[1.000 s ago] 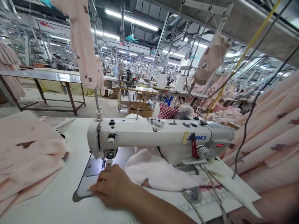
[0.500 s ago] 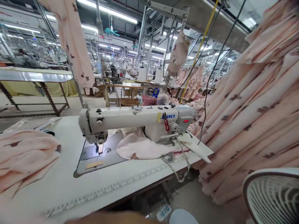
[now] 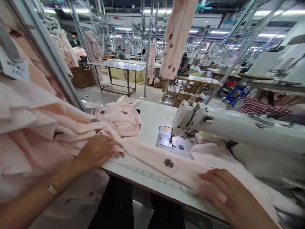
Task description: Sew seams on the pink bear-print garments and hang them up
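A long pale pink fabric piece (image 3: pixel 152 156) with brown bear prints stretches across the front of the sewing table. My left hand (image 3: pixel 98 151) is closed on its left end, beside a larger heap of the same cloth. At the other end, my right hand (image 3: pixel 218 187) grips the cloth with bent fingers; its thumb is partly hidden. Behind the strip stands a white sewing machine (image 3: pixel 214 121), its needle area lit. Another pink piece (image 3: pixel 219 152) lies under the machine arm, and a bundled pink piece (image 3: pixel 121 117) rests left of the needle.
Pink garments (image 3: pixel 28 127) hang at my left by a metal post (image 3: pixel 47 57), with a 2XL tag (image 3: pixel 17 70). A tape measure (image 3: pixel 152 176) runs along the table's front edge. Farther back are a metal-legged table (image 3: pixel 119 65) and a hanging pink garment (image 3: pixel 177 41).
The view has swung left, bringing the hanging garments into sight. Both hands now show, holding a pink strip across the table front, where only a blurred bit of skin showed before.
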Demonstrator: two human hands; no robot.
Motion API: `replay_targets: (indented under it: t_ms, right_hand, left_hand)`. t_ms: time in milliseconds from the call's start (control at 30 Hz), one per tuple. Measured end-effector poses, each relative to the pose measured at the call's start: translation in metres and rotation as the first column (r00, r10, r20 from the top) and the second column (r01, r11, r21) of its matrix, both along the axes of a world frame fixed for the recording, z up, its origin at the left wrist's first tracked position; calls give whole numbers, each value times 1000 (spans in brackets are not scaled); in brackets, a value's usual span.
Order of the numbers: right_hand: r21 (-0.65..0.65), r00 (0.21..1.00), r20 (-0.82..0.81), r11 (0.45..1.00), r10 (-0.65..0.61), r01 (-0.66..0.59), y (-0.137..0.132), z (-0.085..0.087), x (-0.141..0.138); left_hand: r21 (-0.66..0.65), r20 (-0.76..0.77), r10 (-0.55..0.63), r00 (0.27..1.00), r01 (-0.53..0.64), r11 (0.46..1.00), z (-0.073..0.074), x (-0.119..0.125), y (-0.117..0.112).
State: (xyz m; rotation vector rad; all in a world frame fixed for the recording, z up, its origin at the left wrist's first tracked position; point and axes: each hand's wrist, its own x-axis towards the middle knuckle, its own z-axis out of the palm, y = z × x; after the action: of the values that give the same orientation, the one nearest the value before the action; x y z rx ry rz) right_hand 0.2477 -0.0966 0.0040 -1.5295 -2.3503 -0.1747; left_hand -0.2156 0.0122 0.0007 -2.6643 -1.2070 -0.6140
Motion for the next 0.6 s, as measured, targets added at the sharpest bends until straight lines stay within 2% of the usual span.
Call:
replay_targets:
  t_ms: [33, 100, 167, 267, 300, 333, 400, 433, 467, 533, 600]
  right_hand:
    - [-38, 998, 53, 999, 28, -26, 2, -1, -2]
    - [-53, 993, 119, 998, 23, -17, 8, 1, 5]
    - [60, 988, 125, 995, -92, 85, 15, 10, 21]
    - [302, 941, 88, 909, -325, 286, 17, 27, 33]
    - [320, 946, 69, 905, -317, 280, 15, 29, 28]
    - [295, 966, 48, 927, -255, 230, 12, 27, 19]
    - [170, 999, -37, 985, 16, -9, 8, 15, -11]
    - [110, 993, -69, 990, 96, -88, 9, 6, -27]
    - [94, 987, -85, 987, 138, -129, 11, -4, -42]
    - [88, 984, -106, 987, 144, -135, 17, -23, -62]
    - [122, 980, -145, 985, 138, -121, 19, -33, -67]
  left_hand:
    - [-46, -23, -77, 997, 76, 996, -9, 8, -7]
    - [-107, -28, -149, 988, 146, 983, -24, 19, -14]
    - [-144, 24, -159, 987, 161, 976, -32, 22, -13]
    - [-188, 96, -141, 985, 157, 969, -30, 22, -8]
    - [-189, 120, -130, 984, 152, 970, -25, 23, -9]
    - [-184, 151, -121, 981, 148, 972, -19, 26, -10]
    - [-155, 240, -126, 963, 166, 974, -3, 36, -19]
    - [-126, 293, -148, 945, 191, 973, 7, 42, -24]
    - [-86, 342, -178, 923, 220, 972, 19, 49, -31]
    - [50, 401, -259, 879, 261, 964, 43, 62, -44]
    - [206, 376, -324, 868, 262, 943, 67, 71, -55]
